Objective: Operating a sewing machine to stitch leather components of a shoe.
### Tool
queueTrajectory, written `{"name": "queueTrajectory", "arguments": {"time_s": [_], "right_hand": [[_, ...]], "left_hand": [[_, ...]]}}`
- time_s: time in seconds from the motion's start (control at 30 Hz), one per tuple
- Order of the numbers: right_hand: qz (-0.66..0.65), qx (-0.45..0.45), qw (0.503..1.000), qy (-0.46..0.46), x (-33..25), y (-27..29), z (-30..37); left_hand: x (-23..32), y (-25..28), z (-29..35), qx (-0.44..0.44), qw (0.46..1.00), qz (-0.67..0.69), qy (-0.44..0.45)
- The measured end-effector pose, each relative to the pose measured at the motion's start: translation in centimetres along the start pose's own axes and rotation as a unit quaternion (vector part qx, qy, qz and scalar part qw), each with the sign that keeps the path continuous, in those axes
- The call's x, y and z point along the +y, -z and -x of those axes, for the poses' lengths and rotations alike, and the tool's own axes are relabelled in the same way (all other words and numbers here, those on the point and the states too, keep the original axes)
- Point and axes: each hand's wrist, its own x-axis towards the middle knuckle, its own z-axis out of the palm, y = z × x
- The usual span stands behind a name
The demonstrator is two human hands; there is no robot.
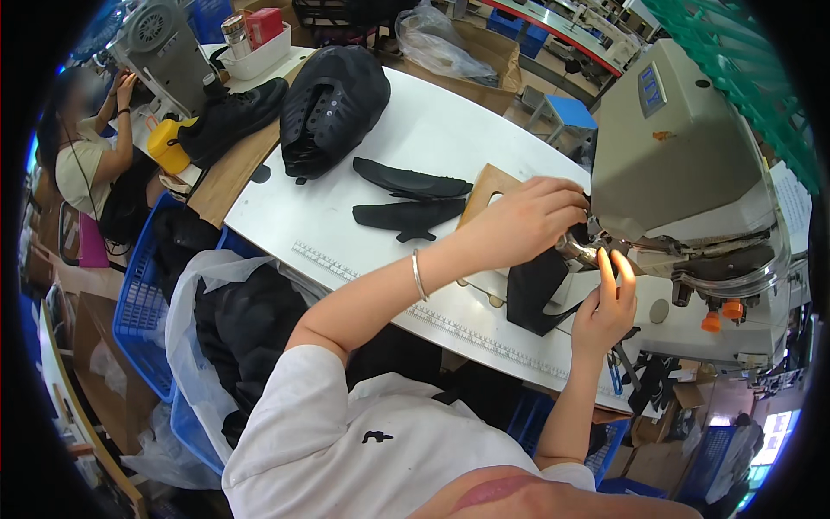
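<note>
Working at one sewing machine (687, 143): two hands (536, 221) (605, 313).

White worktop (458, 112) carries black shoe parts

We see a ruler scale (415, 316) along the near edge. A black shoe upper (335, 108) sits toward the left end; two curved black pieces (411, 180) lie near each other mid-surface. Just right of them we find a wooden board (487, 186) with a cut-out, and farther right, a sewing machine (683, 164).
</note>
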Motion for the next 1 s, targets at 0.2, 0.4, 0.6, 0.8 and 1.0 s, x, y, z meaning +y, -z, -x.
{"name": "queueTrajectory", "arguments": {"time_s": [0.2,0.4,0.6,0.8,1.0], "right_hand": [[0.035,0.023,0.998,0.049,0.3,-0.1,-0.7],[0.032,0.014,0.999,0.038,0.5,0.0,-0.2],[0.021,0.015,0.999,0.037,0.7,0.3,-0.1],[-0.019,0.012,0.999,0.033,1.2,-0.3,-1.0],[-0.137,-0.040,0.988,-0.051,3.7,-1.5,-2.1]], "left_hand": [[-1.2,0.6,-1.4,-0.039,0.998,-0.016,-0.047],[-1.4,0.6,-1.3,-0.053,0.997,0.002,-0.060],[-1.3,0.3,-1.3,-0.045,0.996,-0.013,-0.075],[-1.2,1.3,-1.6,-0.046,0.990,-0.080,-0.110],[0.4,0.7,-1.2,-0.016,0.987,-0.109,-0.115]]}}
